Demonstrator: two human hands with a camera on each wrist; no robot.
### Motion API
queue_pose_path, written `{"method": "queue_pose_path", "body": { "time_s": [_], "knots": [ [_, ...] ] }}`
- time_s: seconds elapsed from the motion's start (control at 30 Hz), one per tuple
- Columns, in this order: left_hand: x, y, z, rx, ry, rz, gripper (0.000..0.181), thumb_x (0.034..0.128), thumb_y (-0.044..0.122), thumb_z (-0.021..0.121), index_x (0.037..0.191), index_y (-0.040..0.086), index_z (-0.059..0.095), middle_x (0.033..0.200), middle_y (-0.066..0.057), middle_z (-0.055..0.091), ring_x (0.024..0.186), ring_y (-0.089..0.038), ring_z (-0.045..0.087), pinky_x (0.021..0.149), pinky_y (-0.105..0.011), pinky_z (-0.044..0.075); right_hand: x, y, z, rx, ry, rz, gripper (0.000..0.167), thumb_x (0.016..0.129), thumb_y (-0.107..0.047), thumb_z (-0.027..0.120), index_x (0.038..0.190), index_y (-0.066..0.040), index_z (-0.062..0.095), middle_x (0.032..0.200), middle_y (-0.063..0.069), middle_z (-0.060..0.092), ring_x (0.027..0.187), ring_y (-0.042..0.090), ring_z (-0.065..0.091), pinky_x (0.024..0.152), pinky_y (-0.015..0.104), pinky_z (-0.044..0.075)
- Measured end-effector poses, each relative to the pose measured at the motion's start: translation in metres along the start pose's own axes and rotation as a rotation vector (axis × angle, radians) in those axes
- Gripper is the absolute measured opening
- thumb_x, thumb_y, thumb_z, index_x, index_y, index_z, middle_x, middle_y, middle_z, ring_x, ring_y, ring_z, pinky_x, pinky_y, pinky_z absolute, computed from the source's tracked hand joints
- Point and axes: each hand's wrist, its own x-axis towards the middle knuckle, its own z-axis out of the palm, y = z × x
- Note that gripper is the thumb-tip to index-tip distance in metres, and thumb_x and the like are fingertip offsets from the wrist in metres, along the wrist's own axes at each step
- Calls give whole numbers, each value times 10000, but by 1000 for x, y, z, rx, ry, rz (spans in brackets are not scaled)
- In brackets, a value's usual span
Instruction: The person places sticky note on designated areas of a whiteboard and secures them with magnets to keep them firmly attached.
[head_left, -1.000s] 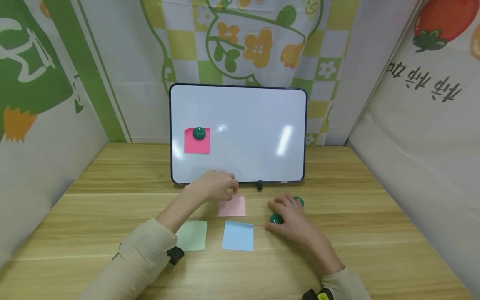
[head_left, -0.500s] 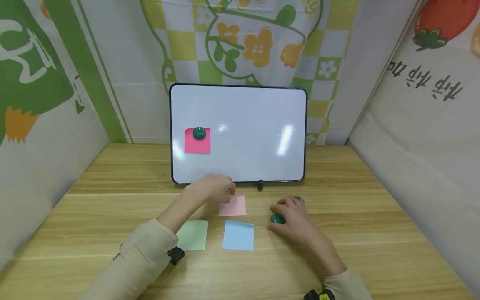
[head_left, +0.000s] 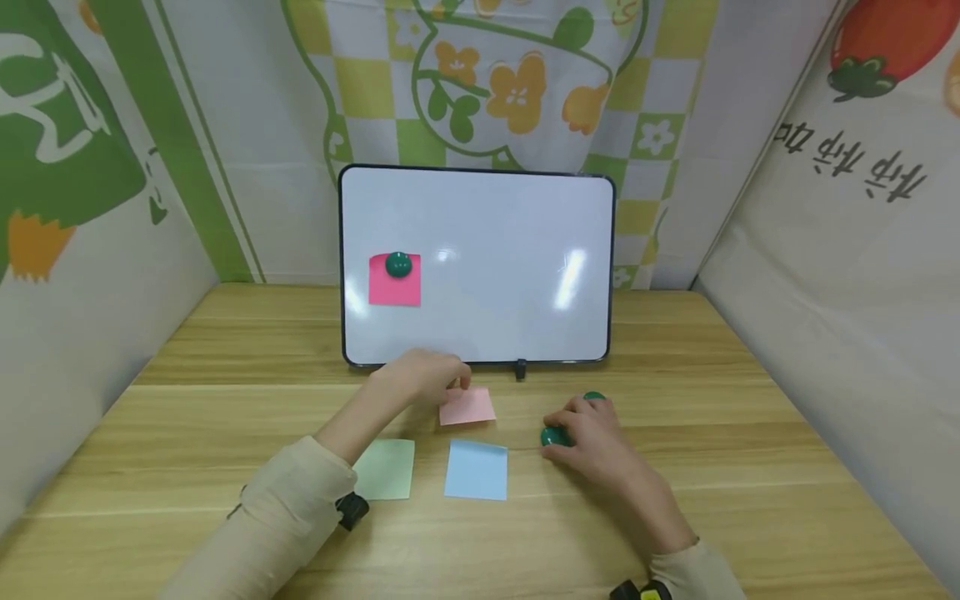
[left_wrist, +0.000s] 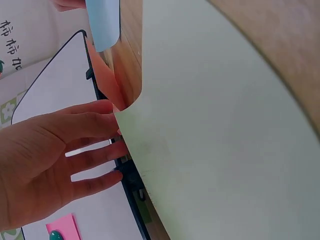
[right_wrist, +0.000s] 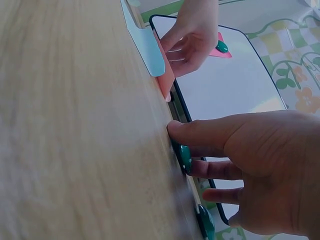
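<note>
My left hand [head_left: 423,377] pinches the far edge of a pale pink sticky note [head_left: 468,408], whose near edge has risen off the table. In the left wrist view the note [left_wrist: 105,75] appears orange-pink at the fingertips. My right hand [head_left: 596,440] holds a round green magnet [head_left: 555,437] on the table between thumb and fingers. Just beyond that hand lies a second green magnet [head_left: 593,396], partly covered by the fingers. The right wrist view has the gripped magnet [right_wrist: 183,156] under the thumb and the other magnet [right_wrist: 206,222] lower down.
A whiteboard [head_left: 487,258] stands at the back, with a hot pink sticky note [head_left: 394,292] under a green magnet [head_left: 398,265]. Nearer on the wooden table [head_left: 450,550] lie a blue sticky note [head_left: 476,472] and a pale green one [head_left: 387,469], partly behind the left forearm.
The left hand has dipped slightly to the pale pink note and taken hold of it, and its near edge has lifted. The right fingers have drawn in closer around the green magnet.
</note>
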Motion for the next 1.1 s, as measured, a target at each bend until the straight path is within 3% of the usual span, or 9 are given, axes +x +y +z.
{"method": "queue_pose_path", "body": {
  "time_s": [0.27, 0.5, 0.73, 1.1],
  "knots": [
    [1, -1, 4, -6, 24, -9, 377, 900, -33, 587, 1180, 196, 692, 883, 44, 612, 832, -140, 555, 780, -307, 500, -1, -3, 0, -4, 3, 19, 374, 834, -288, 798, 1142, -86, 738, 1058, 41, 648, 1064, 276, 510, 1090, 527, 283],
    [3, -1, 6, -8, 23, -16, 387, 896, -34, 581, 1188, 194, 691, 903, 44, 618, 831, -150, 551, 775, -298, 494, 0, -3, 0, -21, 64, -32, 324, 792, -264, 829, 1053, -83, 766, 1007, 40, 664, 1016, 272, 508, 996, 468, 336],
    [3, 0, 6, -2, 16, -10, 363, 899, -28, 592, 1185, 173, 689, 934, 31, 622, 847, -155, 548, 788, -307, 500, 1, -2, -1, 1, 78, -19, 379, 790, -291, 834, 1099, -86, 753, 1041, 38, 652, 1049, 279, 492, 1141, 553, 262],
    [3, 0, 6, -12, 27, 10, 362, 899, -47, 589, 1180, 156, 691, 997, 8, 656, 860, -153, 554, 811, -320, 517, 1, -4, -3, 29, 126, -32, 368, 800, -253, 828, 1109, -70, 749, 1054, 44, 653, 1008, 242, 470, 1078, 498, 323]
  ]
}}
